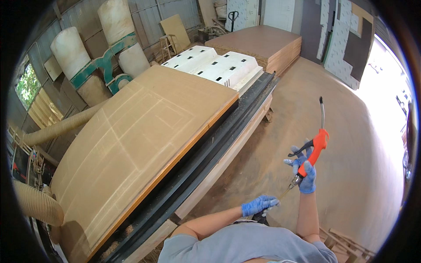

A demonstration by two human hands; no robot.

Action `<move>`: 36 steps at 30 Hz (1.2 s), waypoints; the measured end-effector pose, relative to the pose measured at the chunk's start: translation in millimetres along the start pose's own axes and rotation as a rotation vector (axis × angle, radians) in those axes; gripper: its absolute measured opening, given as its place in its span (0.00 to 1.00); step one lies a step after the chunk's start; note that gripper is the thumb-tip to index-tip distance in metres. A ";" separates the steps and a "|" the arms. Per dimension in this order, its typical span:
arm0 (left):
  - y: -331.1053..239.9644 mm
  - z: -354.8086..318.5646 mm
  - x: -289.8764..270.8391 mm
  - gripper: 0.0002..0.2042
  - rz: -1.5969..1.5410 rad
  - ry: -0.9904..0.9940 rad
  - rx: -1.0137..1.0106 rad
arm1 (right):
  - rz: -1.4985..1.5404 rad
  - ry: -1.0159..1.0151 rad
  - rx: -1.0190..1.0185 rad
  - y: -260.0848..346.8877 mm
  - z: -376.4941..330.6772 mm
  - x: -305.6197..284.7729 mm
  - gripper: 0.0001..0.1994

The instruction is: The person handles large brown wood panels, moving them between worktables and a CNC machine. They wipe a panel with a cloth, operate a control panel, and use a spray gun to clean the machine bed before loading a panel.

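Observation:
My right hand, in a blue glove, is wrapped around the handle of an orange air blow gun. Its bent metal nozzle with a black tip points up and away from me, and the black trigger lever sticks out to the left. A metal coupling at the handle's base joins a thin yellowish air hose. Lower down, close to my body, my left hand in a matching blue glove is closed on that hose. Part of the hose is hidden behind the left hand.
To the left, a large tan board lies on a machine table with a black rail. White vented moulded panels sit beyond it. Brown sheets are stacked at the back. A ribbed duct and dust bags stand far left.

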State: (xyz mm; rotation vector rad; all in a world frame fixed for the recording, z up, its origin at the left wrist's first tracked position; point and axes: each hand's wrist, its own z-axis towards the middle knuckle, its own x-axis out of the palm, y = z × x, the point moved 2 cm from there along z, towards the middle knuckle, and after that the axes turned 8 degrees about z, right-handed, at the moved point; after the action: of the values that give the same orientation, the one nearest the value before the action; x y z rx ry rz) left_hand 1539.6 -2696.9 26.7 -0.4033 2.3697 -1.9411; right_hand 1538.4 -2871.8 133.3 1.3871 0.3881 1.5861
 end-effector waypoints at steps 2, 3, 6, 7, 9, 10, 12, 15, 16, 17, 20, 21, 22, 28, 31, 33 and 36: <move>-10.0 39.6 -22.2 0.20 0.016 -0.059 0.017 | 0.022 0.070 0.129 1.4 55.2 -15.6 0.37; -14.8 59.2 -32.7 0.21 0.045 -0.098 0.038 | -0.043 0.061 0.218 -2.3 82.5 -18.9 0.34; -77.1 96.8 -68.4 0.19 0.377 -0.257 0.009 | -0.247 0.134 0.538 -25.1 163.3 -44.1 0.28; -107.2 99.4 -81.8 0.18 0.574 -0.376 0.042 | -0.330 0.193 0.606 -36.8 191.3 -41.0 0.22; -167.0 104.1 -97.3 0.17 0.602 -0.557 0.321 | -0.544 0.347 0.616 -58.1 247.9 -39.0 0.23; -195.4 98.2 -102.4 0.16 0.427 -0.614 0.541 | -0.688 0.428 0.568 -73.5 277.3 -38.7 0.23; -256.1 74.9 -115.4 0.17 0.620 -0.529 0.871 | -0.886 0.521 0.523 -108.0 339.0 -49.1 0.25; -309.7 50.8 -124.2 0.16 0.471 -0.359 1.206 | -1.119 0.569 0.442 -152.5 408.2 -31.5 0.27; -321.9 46.6 -122.4 0.16 0.401 -0.322 1.276 | -1.095 0.573 0.547 -166.3 426.5 -21.3 0.27; -326.4 44.5 -125.8 0.16 0.335 -0.318 1.315 | -1.193 0.625 0.476 -184.5 446.7 -9.3 0.28; -336.6 74.7 -151.4 0.15 0.175 -0.224 1.355 | -1.342 0.562 0.420 -196.0 501.3 -27.7 0.29; -339.4 76.8 -157.8 0.15 0.149 -0.244 1.355 | -1.384 0.587 0.417 -211.2 520.3 -25.6 0.30; -339.0 79.8 -162.5 0.14 0.125 -0.251 1.372 | -1.388 0.574 0.445 -211.3 535.4 -22.6 0.30; -352.5 92.1 -187.4 0.13 0.096 -0.325 1.399 | -1.489 0.631 0.409 -226.4 625.6 -10.7 0.32; -348.6 106.1 -212.9 0.13 0.068 -0.353 1.429 | -1.869 0.630 0.220 -199.5 691.6 -22.7 0.31; -348.4 115.3 -222.8 0.12 0.057 -0.370 1.457 | -2.109 0.565 0.165 -160.3 731.1 -27.9 0.27; -358.4 123.3 -217.5 0.12 0.134 -0.475 1.454 | -2.227 0.675 0.025 -149.3 791.3 -14.0 0.20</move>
State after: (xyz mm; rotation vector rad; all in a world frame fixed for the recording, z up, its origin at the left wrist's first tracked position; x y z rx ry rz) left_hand 1834.5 -2827.7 321.4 -0.4377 0.3731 -2.4503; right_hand 2307.9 -3077.1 253.1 -0.1839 1.5439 -0.0302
